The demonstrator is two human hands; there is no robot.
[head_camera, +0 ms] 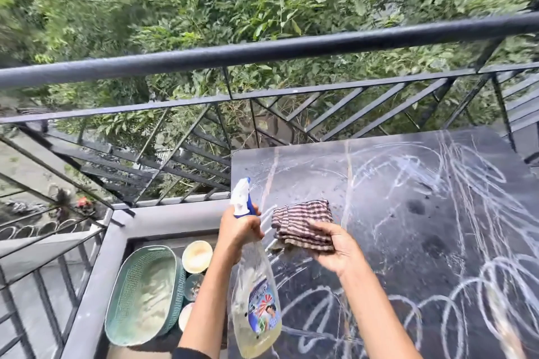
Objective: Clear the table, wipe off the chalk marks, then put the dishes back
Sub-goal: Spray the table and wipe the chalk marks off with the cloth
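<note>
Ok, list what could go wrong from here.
1. The left hand aims the spray bottle near the left edge of the table; mist could drift onto the bowl and basket below it.
2. The chalk marks cover most of the table, and the right hand holds one folded cloth; it may smear chalk rather than lift it.

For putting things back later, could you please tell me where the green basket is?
Head view, lower left: the green basket sits low beside the table, next to the bowls.
</note>
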